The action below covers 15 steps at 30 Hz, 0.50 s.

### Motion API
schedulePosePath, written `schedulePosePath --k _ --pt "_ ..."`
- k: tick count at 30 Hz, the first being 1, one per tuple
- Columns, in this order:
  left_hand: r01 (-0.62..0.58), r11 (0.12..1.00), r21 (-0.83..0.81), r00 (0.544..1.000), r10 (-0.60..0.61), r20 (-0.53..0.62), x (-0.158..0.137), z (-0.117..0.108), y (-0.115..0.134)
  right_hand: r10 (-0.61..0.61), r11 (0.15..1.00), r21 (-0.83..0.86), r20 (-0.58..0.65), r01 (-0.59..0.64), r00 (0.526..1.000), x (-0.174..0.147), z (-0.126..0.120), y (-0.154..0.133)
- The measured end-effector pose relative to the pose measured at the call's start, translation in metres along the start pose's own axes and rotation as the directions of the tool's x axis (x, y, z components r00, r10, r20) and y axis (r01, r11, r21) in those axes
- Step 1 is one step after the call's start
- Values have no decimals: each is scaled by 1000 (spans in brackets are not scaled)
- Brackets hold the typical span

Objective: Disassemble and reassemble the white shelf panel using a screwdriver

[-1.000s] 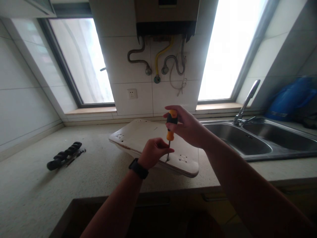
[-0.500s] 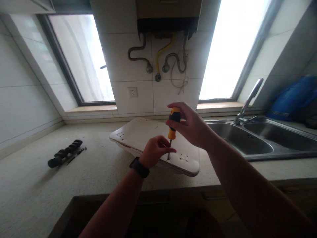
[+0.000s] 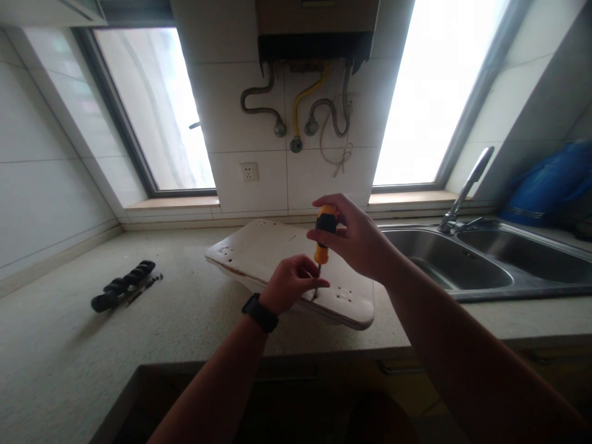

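The white panel (image 3: 252,254) lies on the countertop (image 3: 194,336), its near edge partly hidden by the left hand; what props it from beneath is hard to make out. Over the panel's near right part stands the screwdriver (image 3: 326,225), roughly upright, its tip down at a hole by the edge; any screw there is too small to tell. The right hand (image 3: 354,234) is closed around its handle, covering part of it. The left hand (image 3: 290,285), at the panel's near edge, has its thumb across the shaft, fingers curled; whether they pinch it cannot be told. Left of the panel lies a dark ridged object (image 3: 124,285), too dim to identify. Right of the panel, the sink (image 3: 485,295) is cut off by the frame, with a blurred blue object (image 3: 546,185) beyond.
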State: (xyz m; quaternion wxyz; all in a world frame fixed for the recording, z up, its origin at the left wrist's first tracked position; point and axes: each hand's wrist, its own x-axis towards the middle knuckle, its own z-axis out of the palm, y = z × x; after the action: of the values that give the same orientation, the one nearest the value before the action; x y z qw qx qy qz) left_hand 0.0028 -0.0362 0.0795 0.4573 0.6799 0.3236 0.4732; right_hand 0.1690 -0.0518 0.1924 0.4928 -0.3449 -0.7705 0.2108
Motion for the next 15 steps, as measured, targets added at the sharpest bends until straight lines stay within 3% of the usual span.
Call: schedulePosePath --k 6,15 --pt "36 995 -95 981 -18 192 -5 -6 9 32 977 209 25 -37 999 1 -1 4" --pt "3 1000 26 999 -4 39 -1 0 4 41 908 408 145 -97 989 1 0 2"
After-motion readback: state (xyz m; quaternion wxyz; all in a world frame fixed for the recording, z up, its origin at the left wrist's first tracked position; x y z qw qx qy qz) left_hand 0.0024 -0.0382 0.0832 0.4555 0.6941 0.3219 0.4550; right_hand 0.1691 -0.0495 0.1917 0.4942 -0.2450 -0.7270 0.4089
